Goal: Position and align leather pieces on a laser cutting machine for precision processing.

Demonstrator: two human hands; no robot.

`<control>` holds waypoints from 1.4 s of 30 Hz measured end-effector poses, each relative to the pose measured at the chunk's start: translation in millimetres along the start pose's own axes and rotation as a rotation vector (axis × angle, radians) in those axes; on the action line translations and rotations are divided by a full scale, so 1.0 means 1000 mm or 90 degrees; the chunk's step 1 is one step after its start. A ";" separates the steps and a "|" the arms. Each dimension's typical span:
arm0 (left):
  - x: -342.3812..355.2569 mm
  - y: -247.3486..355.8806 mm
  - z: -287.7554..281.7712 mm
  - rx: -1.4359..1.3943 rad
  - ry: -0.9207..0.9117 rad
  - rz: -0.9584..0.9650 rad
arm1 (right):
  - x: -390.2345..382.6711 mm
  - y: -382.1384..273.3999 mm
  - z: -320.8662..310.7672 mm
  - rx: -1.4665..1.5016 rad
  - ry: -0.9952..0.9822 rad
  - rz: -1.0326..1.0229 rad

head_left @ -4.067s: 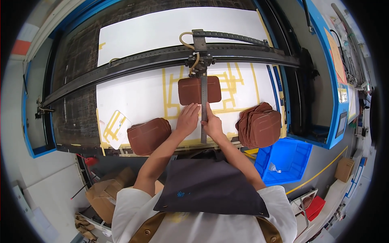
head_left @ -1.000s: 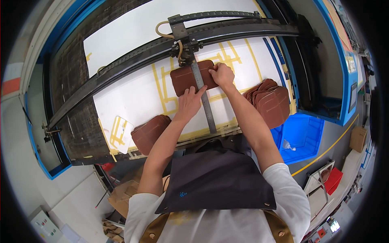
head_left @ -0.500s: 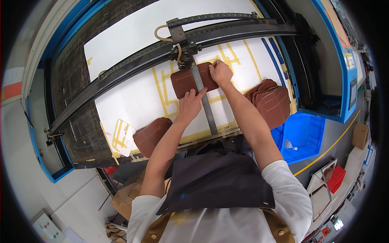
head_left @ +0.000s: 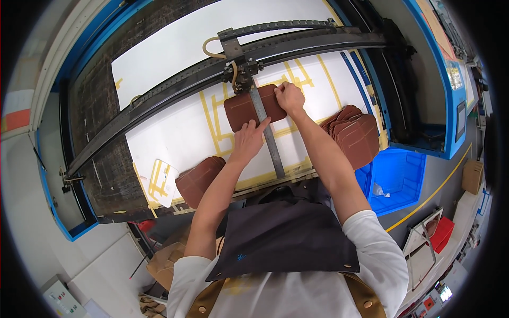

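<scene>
A brown leather piece [head_left: 238, 110] lies on the white taped board [head_left: 154, 138] under the machine head [head_left: 241, 74]. A steel ruler [head_left: 271, 143] crosses it lengthwise away from me. My left hand [head_left: 249, 139] rests fingertips on the piece's near edge, fingers apart, index touching the ruler. My right hand [head_left: 290, 100] has thumb and index closed on the piece's upper right corner. A fanned stack of brown pieces [head_left: 356, 140] lies to the right; a smaller pile [head_left: 197, 177] is left of my forearms, beside a taped white template [head_left: 163, 183].
The black gantry rail [head_left: 148, 100] spans the board, with blue machine housing [head_left: 453, 132] at the right. A blue crate [head_left: 397, 175] holding a clear object sits below right. A cardboard box [head_left: 472, 176], red container [head_left: 441, 235] and paper bags [head_left: 164, 259] surround the bed.
Since the oldest frame both hands moved farther forward, the right from the ruler to the piece's upper corner. The view has tilted. In the last second the hands have barely moved.
</scene>
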State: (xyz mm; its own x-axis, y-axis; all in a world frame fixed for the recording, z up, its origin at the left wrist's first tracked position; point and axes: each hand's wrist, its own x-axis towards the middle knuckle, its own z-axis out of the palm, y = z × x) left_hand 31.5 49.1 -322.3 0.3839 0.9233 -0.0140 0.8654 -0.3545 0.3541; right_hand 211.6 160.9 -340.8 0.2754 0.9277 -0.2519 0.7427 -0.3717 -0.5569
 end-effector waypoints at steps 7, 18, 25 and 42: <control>0.002 0.002 -0.004 0.015 -0.030 0.011 | 0.002 0.001 -0.006 0.022 -0.019 0.022; 0.019 -0.009 -0.005 0.107 -0.002 0.191 | -0.006 0.004 -0.003 0.116 -0.021 0.010; 0.024 -0.006 -0.010 0.061 -0.075 0.182 | -0.010 0.010 0.011 0.119 0.058 -0.023; 0.021 0.012 -0.008 0.190 -0.098 0.129 | -0.012 0.015 0.019 0.145 0.113 -0.083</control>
State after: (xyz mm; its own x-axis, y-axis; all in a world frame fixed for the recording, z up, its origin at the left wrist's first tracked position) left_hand 47.7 65.8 -310.6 0.5804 0.8056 -0.1192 0.8143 -0.5753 0.0772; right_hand 208.1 143.2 -360.8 0.3041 0.9520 -0.0354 0.6286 -0.2285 -0.7434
